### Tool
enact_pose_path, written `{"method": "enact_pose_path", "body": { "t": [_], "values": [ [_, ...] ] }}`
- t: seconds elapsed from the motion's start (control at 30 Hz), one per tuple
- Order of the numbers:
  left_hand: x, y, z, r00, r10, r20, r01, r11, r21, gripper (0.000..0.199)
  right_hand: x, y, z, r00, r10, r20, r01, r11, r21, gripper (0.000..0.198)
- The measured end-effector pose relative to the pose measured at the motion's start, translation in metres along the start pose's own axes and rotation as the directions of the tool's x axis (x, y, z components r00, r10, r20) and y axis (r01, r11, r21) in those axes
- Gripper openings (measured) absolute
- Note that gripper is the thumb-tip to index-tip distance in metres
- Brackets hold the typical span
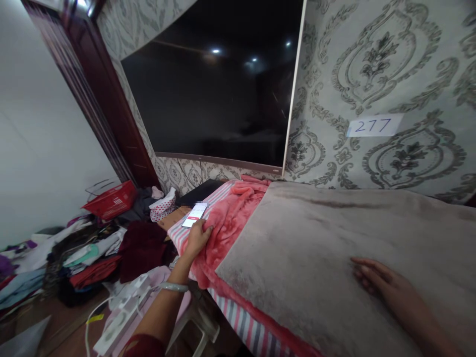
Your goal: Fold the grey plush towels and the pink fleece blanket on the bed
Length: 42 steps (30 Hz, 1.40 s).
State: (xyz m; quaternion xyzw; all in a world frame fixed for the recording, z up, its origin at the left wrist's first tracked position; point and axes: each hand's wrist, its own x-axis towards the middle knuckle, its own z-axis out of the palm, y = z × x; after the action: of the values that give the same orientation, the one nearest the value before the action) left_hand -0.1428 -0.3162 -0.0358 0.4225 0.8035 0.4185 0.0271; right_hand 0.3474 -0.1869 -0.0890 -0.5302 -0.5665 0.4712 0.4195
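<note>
The mat (297, 248) is grey, the blanket (226, 213) coral pink

A lit phone (193, 216) slants face-up, left of the plush grey blanket (297, 243) spread nearly flat.

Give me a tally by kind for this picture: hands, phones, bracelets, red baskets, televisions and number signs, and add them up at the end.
Hands, left hand and right hand: 2
Phone: 1
Bracelet: 1
Red basket: 1
Television: 1
Number sign: 1
Total: 7
</note>
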Motion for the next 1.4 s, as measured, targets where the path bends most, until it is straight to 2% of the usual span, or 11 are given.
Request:
{"method": "enact_pose_path", "body": {
  "t": [0.2,0.27,0.37,0.47,0.6,0.73,0.9,1.07,1.23,1.33,1.4],
  "values": [
    [-0.001,0.003,-0.028,0.992,-0.024,0.122,0.094,0.791,-0.605,0.05,0.001,0.006,-0.002,1.0,0.008,-0.004,-0.008,0.999,0.036,0.062],
    [-0.001,-0.002,-0.039,0.995,-0.086,0.054,0.102,0.848,-0.521,0.038,0.001,0.004,-0.001,1.0,0.009,-0.003,-0.009,0.999,0.044,0.061],
    [-0.004,-0.011,-0.051,0.99,-0.128,-0.056,0.119,0.982,-0.146,0.016,0.0,0.0,0.001,1.0,0.012,-0.007,-0.012,0.998,0.054,0.062],
    [-0.012,-0.016,-0.058,0.993,-0.094,-0.078,0.104,0.984,0.146,0.012,-0.001,-0.003,0.001,1.0,0.009,0.003,-0.01,0.998,0.055,0.061],
    [-0.018,-0.015,-0.058,0.995,-0.093,-0.035,0.098,0.97,0.222,0.013,-0.001,-0.001,0.002,0.999,-0.036,0.022,0.035,0.997,0.072,0.06],
    [-0.013,-0.014,-0.052,0.949,-0.277,0.148,0.303,0.932,-0.197,0.024,0.0,0.0,0.004,0.998,-0.054,0.01,0.052,0.992,0.113,0.06],
    [-0.018,-0.018,-0.047,0.826,-0.348,0.443,0.563,0.542,-0.624,0.033,-0.002,-0.004,0.004,1.0,-0.025,0.018,0.023,0.993,0.119,0.061],
    [-0.032,-0.012,-0.043,0.876,-0.204,0.436,0.478,0.48,-0.736,0.044,-0.004,-0.006,0.001,1.0,-0.02,0.016,0.018,0.994,0.109,0.06],
    [-0.029,-0.008,-0.051,0.935,-0.173,0.311,0.354,0.533,-0.768,0.048,-0.007,-0.009,0.001,1.0,-0.013,-0.001,0.013,0.993,0.117,0.059],
    [-0.024,-0.015,-0.063,0.978,-0.208,0.017,0.172,0.757,-0.63,0.034,-0.009,-0.01,0.001,1.0,-0.007,-0.014,0.009,0.991,0.136,0.061],
    [-0.024,-0.023,-0.071,0.981,-0.132,-0.145,0.079,0.943,-0.324,0.018,-0.01,-0.01,0.001,1.0,-0.015,-0.014,0.017,0.99,0.137,0.061]
  ]
}}
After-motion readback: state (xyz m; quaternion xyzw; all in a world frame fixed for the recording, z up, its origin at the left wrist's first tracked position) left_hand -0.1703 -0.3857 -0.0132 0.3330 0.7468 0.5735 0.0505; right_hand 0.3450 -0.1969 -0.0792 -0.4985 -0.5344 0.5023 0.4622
